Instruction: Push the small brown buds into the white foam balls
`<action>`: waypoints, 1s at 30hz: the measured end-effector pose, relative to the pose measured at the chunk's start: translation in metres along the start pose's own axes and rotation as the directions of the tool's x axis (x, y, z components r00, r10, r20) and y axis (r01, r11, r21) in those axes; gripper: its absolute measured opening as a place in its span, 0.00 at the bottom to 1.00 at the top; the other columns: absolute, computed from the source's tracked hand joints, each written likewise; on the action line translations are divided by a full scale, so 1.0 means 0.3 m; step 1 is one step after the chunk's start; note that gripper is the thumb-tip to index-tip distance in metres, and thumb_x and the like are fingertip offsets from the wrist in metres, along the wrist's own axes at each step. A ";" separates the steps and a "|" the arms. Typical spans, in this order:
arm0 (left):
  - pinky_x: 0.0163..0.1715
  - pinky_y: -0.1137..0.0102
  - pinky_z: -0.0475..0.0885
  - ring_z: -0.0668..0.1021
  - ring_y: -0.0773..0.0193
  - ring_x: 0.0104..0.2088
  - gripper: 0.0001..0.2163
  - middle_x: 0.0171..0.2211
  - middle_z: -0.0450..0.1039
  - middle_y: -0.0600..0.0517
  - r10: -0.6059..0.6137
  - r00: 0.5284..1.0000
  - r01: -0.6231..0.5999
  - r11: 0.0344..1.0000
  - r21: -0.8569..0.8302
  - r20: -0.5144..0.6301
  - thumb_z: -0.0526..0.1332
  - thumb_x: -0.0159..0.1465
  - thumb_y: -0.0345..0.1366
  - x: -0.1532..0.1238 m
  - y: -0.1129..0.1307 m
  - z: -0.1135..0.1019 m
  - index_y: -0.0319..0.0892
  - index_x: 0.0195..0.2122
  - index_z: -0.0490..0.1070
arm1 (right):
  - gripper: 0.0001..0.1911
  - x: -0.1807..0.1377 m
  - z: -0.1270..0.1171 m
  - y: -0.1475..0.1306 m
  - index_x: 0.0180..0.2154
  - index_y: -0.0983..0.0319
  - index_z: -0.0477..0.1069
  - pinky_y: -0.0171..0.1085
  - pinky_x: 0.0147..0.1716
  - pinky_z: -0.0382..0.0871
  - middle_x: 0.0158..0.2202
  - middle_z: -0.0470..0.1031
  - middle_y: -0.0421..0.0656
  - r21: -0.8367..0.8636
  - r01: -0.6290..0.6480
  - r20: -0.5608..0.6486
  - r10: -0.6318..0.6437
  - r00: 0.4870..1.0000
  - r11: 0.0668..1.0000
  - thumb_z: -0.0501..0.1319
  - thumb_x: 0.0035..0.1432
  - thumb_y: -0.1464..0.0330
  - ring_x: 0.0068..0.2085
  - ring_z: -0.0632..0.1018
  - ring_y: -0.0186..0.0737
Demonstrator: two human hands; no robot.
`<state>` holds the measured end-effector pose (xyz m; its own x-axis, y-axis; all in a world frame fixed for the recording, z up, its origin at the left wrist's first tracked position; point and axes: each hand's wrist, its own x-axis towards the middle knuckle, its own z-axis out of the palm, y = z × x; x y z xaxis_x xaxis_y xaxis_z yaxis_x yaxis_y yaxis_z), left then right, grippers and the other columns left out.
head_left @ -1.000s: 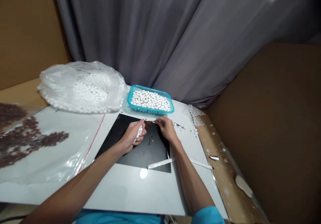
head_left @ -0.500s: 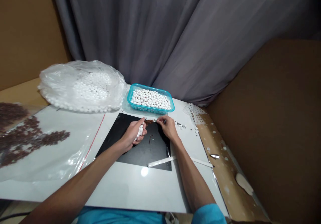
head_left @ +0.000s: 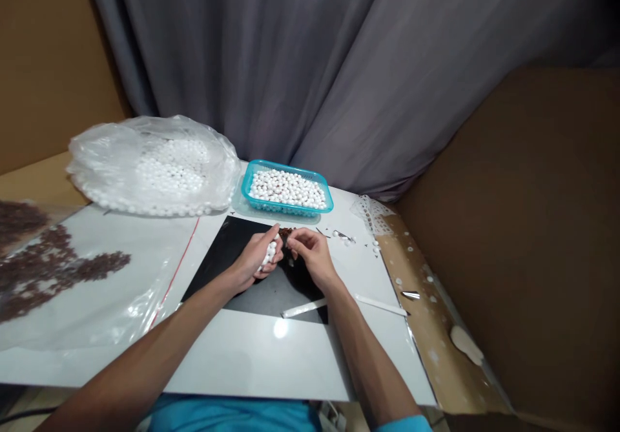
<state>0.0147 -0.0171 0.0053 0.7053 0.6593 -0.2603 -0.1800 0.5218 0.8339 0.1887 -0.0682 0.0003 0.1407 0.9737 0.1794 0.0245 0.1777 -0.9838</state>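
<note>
My left hand is curled round several white beads over the black mat. Its thumb and forefinger also pinch a small brown beaded piece. My right hand is closed in a pinch right beside it, fingertips at the brown piece; what it pinches is too small to make out. Just behind both hands stands a teal basket full of white beads.
A clear plastic bag of white beads lies at the back left. Another clear bag with brown beads covers the left of the white table. A white strip, loose beads and cardboard lie to the right. Grey curtain behind.
My right hand has moved left, from beside the basket towards my left hand, and now meets it. The left hand has kept its place and its beads.
</note>
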 end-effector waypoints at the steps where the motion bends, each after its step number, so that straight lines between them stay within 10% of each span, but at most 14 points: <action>1: 0.10 0.80 0.42 0.58 0.76 0.12 0.26 0.20 0.62 0.57 -0.006 1.000 0.006 1.000 0.002 0.013 0.62 0.64 0.64 -0.003 -0.001 0.005 0.43 0.31 0.66 | 0.13 -0.005 0.011 0.005 0.36 0.60 0.79 0.35 0.27 0.64 0.29 0.76 0.40 0.010 -0.004 -0.003 0.004 1.000 1.000 0.72 0.59 0.56 0.25 0.69 0.34; 30: 0.11 0.79 0.42 0.59 0.75 0.12 0.28 0.19 0.63 0.56 -0.029 0.999 0.030 0.999 0.036 -0.023 0.58 0.67 0.65 -0.008 -0.029 0.030 0.42 0.27 0.65 | 0.14 -0.025 0.074 0.045 0.35 0.60 0.79 0.35 0.31 0.65 0.30 0.76 0.40 0.068 -0.015 -0.112 0.023 0.993 0.998 0.73 0.58 0.57 0.29 0.70 0.36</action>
<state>0.0206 -0.0283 0.0030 0.6945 0.6561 -0.2953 -0.1344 0.5215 0.8426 0.1660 -0.0699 -0.0143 0.2508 0.9554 0.1559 -0.0452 0.1724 -0.9840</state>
